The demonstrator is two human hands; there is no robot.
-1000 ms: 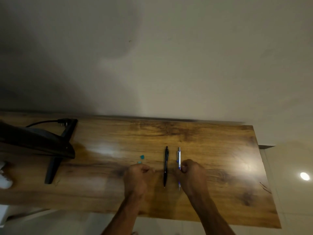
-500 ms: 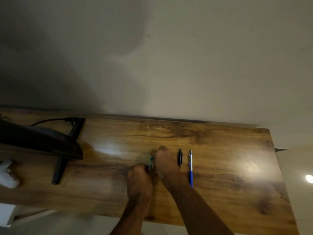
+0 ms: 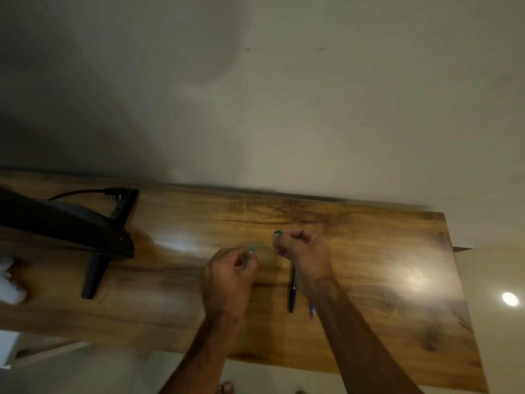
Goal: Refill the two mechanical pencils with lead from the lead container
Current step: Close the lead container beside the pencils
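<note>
Centre of frame: the left hand point(image 3: 227, 280) pinches a slim, translucent lead container point(image 3: 250, 251) between thumb and curled fingers, its open end tilted up and away. Just to the right, the right hand point(image 3: 305, 251) is curled, and its fingers pinch a small teal cap point(image 3: 277, 232), apparently the container's own, clear of the tube. The black mechanical pencil point(image 3: 292, 291) lies flat on the counter point(image 3: 397, 251), partly under the right wrist. Of the second pencil point(image 3: 313, 311) only a blue end shows beside the forearm.

The container is probably light, thin-walled plastic, best held at mid-body so that it can be tipped gently. The leads inside would be brittle and likely to snap or scatter if shaken. The pencils look rigid and smooth and could roll, so each seems best gripped around the barrel.

The counter is glossy wood-grain laminate with bright glare patches, against which a dropped lead would be hard to see. At left stand a black monitor stand point(image 3: 92, 275) with its cable point(image 3: 76, 191), and a blurred white object point(image 3: 8, 282) at the frame edge. A plain pale wall point(image 3: 284, 109) fills the upper frame.
</note>
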